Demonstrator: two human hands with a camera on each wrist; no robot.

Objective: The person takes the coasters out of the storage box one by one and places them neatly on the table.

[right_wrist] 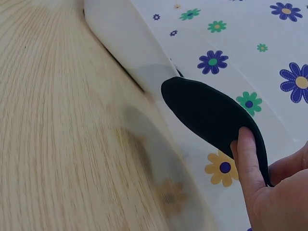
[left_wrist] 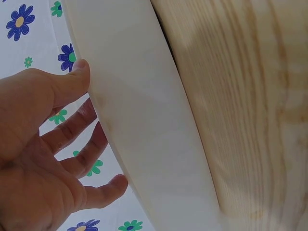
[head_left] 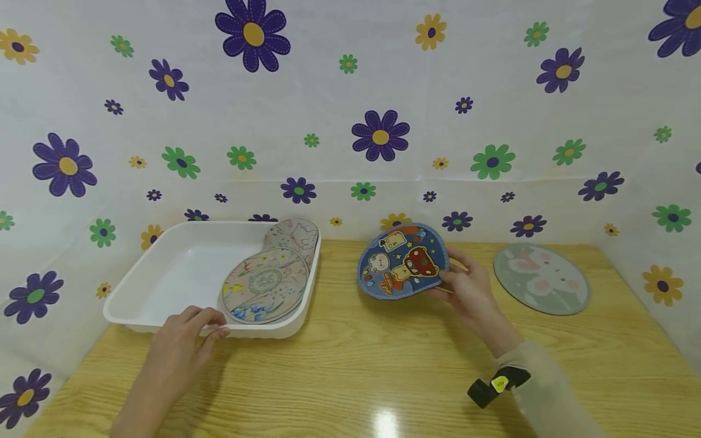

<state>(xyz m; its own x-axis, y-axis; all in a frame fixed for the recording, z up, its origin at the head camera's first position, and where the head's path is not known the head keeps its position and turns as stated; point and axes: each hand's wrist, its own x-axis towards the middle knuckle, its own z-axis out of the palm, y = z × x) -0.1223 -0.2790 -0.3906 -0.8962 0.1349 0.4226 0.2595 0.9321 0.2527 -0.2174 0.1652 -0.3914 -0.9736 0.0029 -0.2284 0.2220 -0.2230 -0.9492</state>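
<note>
My right hand [head_left: 465, 289] pinches the right edge of a round blue mouse pad [head_left: 391, 258] printed with cartoon animals and food. The pad is raised above the table, tilted, and bends slightly near the thumb. Its plain black underside [right_wrist: 207, 113] faces the right wrist camera, with fingers [right_wrist: 248, 154] pressed against it. My left hand [head_left: 183, 340] holds the near rim of a white tray [head_left: 164, 274], thumb outside and fingertips over the edge. In the tray's right part lies a pink floral mouse pad [head_left: 290, 267], overlapping another pink one [head_left: 298, 228] that leans on the tray wall.
A grey-green round mouse pad [head_left: 542, 280] with a white rabbit lies flat on the table at the right. The wood-grain table [head_left: 350, 377] ends at a white cloth backdrop [head_left: 328, 97] with flowers. A black strap [head_left: 498, 386] circles the right sleeve.
</note>
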